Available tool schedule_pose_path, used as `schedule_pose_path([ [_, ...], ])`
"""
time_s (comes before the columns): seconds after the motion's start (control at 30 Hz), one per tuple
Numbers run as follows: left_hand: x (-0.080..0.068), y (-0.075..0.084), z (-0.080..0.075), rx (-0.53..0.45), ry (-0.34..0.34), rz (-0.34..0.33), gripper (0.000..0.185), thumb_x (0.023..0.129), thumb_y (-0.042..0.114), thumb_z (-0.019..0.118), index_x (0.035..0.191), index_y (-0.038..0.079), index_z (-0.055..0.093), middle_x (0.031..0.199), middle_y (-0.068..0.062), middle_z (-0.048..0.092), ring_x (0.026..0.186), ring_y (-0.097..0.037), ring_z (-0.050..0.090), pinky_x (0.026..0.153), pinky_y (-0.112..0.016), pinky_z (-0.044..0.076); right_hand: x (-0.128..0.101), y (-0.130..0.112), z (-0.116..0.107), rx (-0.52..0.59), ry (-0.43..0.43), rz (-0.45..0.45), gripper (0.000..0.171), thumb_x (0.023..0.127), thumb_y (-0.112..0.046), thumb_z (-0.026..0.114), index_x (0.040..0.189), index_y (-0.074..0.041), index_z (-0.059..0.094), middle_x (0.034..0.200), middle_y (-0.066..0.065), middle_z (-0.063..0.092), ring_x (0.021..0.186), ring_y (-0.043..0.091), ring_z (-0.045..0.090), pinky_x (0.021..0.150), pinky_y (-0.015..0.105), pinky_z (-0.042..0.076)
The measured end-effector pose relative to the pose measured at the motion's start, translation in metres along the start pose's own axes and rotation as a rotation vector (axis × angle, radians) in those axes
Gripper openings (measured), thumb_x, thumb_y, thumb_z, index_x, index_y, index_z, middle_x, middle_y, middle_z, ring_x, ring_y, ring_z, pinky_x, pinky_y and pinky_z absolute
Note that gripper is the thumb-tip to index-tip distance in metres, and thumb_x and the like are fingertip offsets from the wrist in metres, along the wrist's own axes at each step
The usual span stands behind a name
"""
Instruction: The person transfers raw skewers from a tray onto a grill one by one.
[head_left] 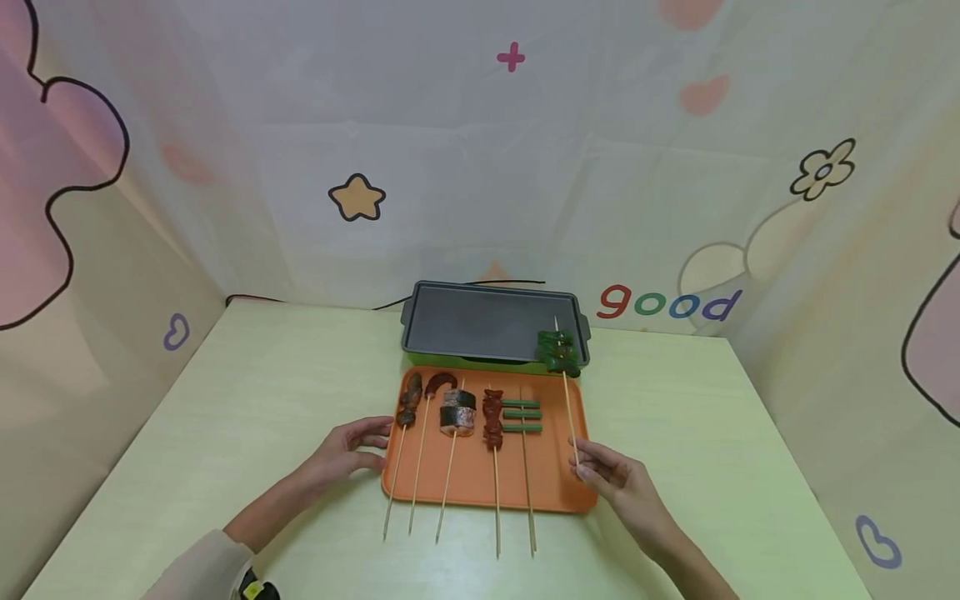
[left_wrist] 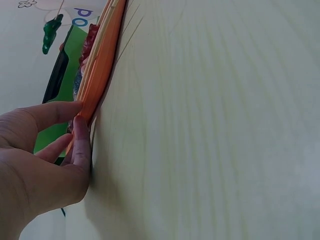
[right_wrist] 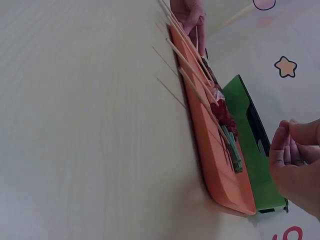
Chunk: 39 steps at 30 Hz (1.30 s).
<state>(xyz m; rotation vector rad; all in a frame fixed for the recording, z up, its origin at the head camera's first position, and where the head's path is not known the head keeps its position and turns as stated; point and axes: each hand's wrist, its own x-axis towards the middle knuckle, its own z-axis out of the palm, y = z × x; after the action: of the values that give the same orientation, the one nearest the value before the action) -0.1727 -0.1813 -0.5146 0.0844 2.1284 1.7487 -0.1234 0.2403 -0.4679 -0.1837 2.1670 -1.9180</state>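
An orange tray (head_left: 468,477) lies before me, its left edge held by the fingers and thumb of my left hand (head_left: 337,458). With thumb and fingertips my right hand (head_left: 621,490) pinches the stick of a green pepper skewer (head_left: 558,354), raised above the tray's right side. The green pieces overlap the front right corner of a grill (head_left: 480,321) in the head view. Several skewers lie on the tray: a brown one (head_left: 409,400), a curled dark-red one (head_left: 441,383), a black-and-white rolled one (head_left: 457,413), red meat (head_left: 492,418) and green stalks (head_left: 522,415).
The grill has a dark flat plate and a green body (right_wrist: 262,190), and stands right behind the tray. Skewer sticks stick out past the tray's front edge over the pale table (head_left: 300,550). A printed curtain (head_left: 465,183) hangs behind; a black cord (head_left: 393,303) runs along its foot.
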Motion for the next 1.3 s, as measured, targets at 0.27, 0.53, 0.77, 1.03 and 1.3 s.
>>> schedule_pose_path([
  [0.27,-0.001,0.001,0.002,0.024,0.024,-0.018,0.064,0.089,-0.002,0.071,0.149,-0.001,0.049,0.146,-0.024,0.055,0.122,-0.026,0.06,0.09,-0.026,0.055,0.03,-0.003,-0.009,0.013,0.047,-0.099,0.052,0.102,-0.002,0.058,0.146,0.019,0.039,0.109,-0.015,0.07,0.103,-0.003,0.068,0.093,0.016,0.054],
  [0.53,0.0,0.001,0.002,0.028,0.034,-0.017,0.063,0.089,-0.002,0.071,0.148,-0.002,0.049,0.145,-0.023,0.056,0.123,-0.027,0.06,0.09,-0.025,0.054,0.054,-0.001,-0.019,-0.007,0.063,-0.034,0.051,0.103,-0.002,0.055,0.149,0.012,0.04,0.134,0.016,0.065,0.109,-0.001,0.067,0.1,0.022,0.053],
  [0.77,0.0,0.0,0.002,0.031,0.037,-0.02,0.062,0.088,-0.002,0.071,0.147,-0.001,0.051,0.143,-0.022,0.057,0.121,-0.025,0.061,0.09,-0.024,0.053,0.063,0.004,-0.018,-0.002,0.057,0.049,0.049,0.106,-0.003,0.051,0.152,0.009,0.039,0.149,0.033,0.048,0.117,0.003,0.066,0.108,0.031,0.048],
  [1.03,0.0,-0.003,0.001,0.029,0.029,0.003,0.062,0.088,-0.002,0.071,0.147,-0.002,0.051,0.143,-0.023,0.057,0.12,-0.024,0.061,0.089,-0.021,0.052,0.063,0.009,-0.016,-0.016,0.059,0.097,0.049,0.106,-0.003,0.049,0.153,0.007,0.038,0.154,0.03,0.044,0.121,0.004,0.064,0.109,0.03,0.045],
  [1.3,0.0,-0.002,0.0,0.033,0.017,0.01,0.063,0.089,-0.001,0.07,0.148,-0.002,0.049,0.144,-0.023,0.056,0.12,-0.024,0.061,0.089,-0.021,0.053,0.061,0.01,-0.017,-0.013,0.074,0.102,0.05,0.106,-0.007,0.052,0.153,0.006,0.039,0.154,0.028,0.046,0.118,-0.001,0.064,0.108,0.028,0.048],
])
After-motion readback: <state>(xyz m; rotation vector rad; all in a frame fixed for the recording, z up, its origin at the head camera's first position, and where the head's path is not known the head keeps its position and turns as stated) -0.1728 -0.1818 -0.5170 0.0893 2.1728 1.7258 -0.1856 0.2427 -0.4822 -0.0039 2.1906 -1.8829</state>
